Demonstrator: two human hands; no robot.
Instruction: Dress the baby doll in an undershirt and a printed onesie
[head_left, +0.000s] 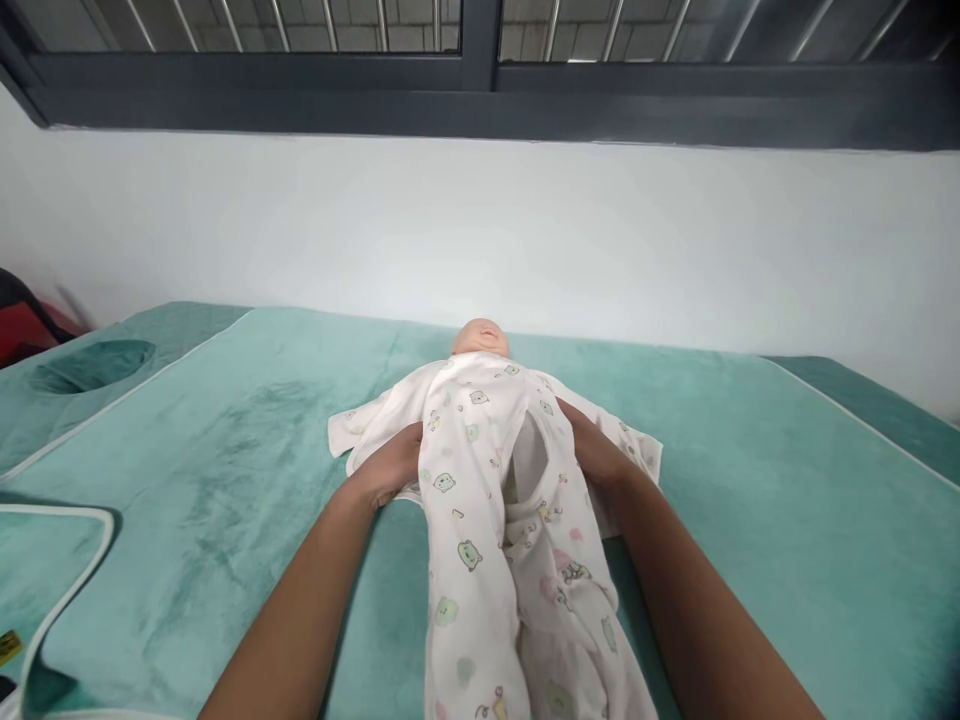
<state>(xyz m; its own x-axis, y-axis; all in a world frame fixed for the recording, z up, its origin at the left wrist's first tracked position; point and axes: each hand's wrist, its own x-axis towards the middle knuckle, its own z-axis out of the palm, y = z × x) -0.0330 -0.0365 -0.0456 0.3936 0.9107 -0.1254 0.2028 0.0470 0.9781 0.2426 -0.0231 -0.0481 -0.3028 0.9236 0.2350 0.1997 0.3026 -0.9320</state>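
Note:
A baby doll (481, 338) lies on its back, its head toward the wall. It wears a white long-sleeved top (409, 400) with spread sleeves. Over its front lie white baby pants (469, 550) printed with small green and pink figures. An opening shows between the pants' legs, which run down toward me. My left hand (397, 460) is closed at the left side of the pants, near the waist. On the opposite side, my right hand (596, 445) grips the pants at about the same height. Cloth hides the fingertips of both hands.
A teal padded bed cover (247, 480) with pale piping lies beneath the doll. It has a round hollow (94, 365) at the far left, beside a red and black object (26, 320). Behind stand a white wall (480, 230) and a dark-framed barred window (480, 75).

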